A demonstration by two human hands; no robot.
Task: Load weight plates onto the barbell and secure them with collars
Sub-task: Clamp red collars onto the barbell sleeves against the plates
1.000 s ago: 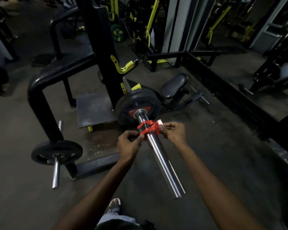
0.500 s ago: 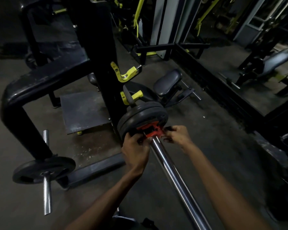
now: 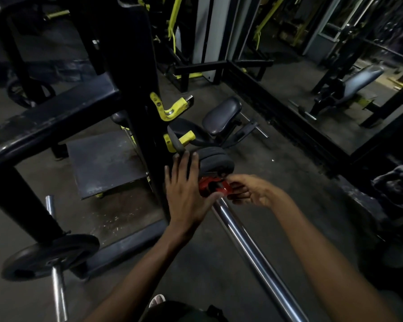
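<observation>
Red plastic clamp collar (image 3: 213, 185) sits on the chromed steel barbell sleeve (image 3: 249, 247) flush against the stacked black plates (image 3: 215, 159); left hand (image 3: 186, 194) flat, fingers spread, apparently bracing them, while right hand (image 3: 249, 190) pinches the collar lever, probably to lock it
</observation>
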